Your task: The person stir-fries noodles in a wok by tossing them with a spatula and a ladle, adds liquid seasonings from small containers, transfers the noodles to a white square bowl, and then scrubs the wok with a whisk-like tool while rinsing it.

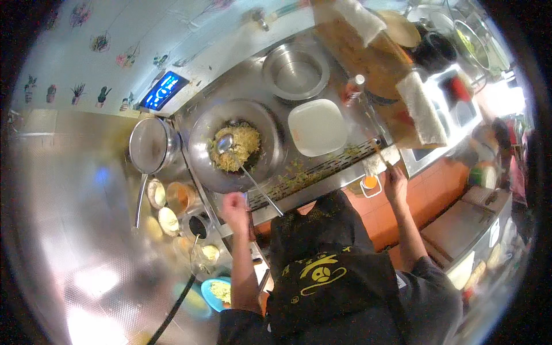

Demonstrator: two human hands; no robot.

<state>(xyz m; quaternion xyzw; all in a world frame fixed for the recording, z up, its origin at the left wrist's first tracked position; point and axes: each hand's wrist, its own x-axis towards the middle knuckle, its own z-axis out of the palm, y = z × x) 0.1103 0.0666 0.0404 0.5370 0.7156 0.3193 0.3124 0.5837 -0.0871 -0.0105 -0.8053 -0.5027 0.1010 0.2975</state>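
A steel wok (269,129) sits on the stove with fried rice (241,148) in it. A metal ladle (258,185) lies with its bowl in the rice and its handle reaching past the near rim. My left hand (236,212) is blurred, its fingers curled, just off the wok's near edge and beside a dark handle (251,226). Whether it grips anything is unclear. At the stove's front right corner, my right hand (394,179) is against a folded white cloth (379,161). A thin brown stick-like thing shows by its fingertips; the grip itself is hard to make out.
Behind lie a steel basin (295,73), a white square plate (318,128) and a red-labelled bottle (353,90). To the left are a strainer (148,144), seasoning tubs (169,221) and a blue bowl (211,291). Food scraps litter the slotted drain (297,174). A wooden board (366,60) stands right.
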